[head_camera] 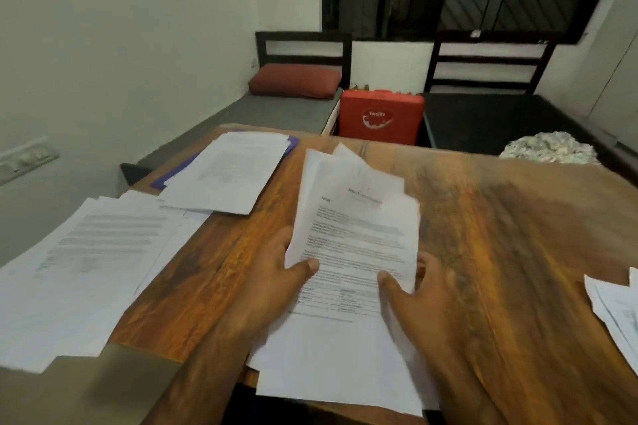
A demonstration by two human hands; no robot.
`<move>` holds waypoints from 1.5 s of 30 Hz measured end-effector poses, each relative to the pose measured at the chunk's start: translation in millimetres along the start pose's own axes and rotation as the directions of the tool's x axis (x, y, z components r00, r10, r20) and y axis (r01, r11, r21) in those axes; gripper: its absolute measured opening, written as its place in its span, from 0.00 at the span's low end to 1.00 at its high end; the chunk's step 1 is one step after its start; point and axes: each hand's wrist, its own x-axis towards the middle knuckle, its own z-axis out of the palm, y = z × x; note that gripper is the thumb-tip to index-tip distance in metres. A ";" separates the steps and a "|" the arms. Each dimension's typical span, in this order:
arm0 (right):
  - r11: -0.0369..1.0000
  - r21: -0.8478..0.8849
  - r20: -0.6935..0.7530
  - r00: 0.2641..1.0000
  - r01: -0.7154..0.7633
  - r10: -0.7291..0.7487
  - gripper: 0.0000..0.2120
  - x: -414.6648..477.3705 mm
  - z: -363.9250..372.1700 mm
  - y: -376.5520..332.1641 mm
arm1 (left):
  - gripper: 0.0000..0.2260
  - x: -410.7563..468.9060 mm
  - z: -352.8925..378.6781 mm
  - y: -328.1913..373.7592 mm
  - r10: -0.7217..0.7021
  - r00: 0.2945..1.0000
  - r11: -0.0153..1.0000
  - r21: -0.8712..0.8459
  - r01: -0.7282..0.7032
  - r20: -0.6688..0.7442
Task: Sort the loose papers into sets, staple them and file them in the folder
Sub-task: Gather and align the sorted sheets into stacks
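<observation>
Head view: the left hand (276, 272) and right hand (426, 290) each pinch a lower corner of a fanned sheaf of papers (352, 217) over the wooden bench (500, 217) (print too blurred to read). The purple folder (292, 142) lies far left, under another pile (224, 172).

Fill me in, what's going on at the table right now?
A person is mid-sort. The left hand and right hand together hold a fanned bunch of printed sheets over more sheets lying at the near edge of the wooden table. Also set out: a left pile, a far pile on the purple folder, and a right pile. No stapler shows.
</observation>
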 end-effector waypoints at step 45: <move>0.948 -0.316 0.176 0.984 0.029 0.029 0.11 81.3 -50.4 5.3 | 0.11 39.7 -0.4 -24.2 -0.122 0.978 0.720 0.694 -0.029 0.168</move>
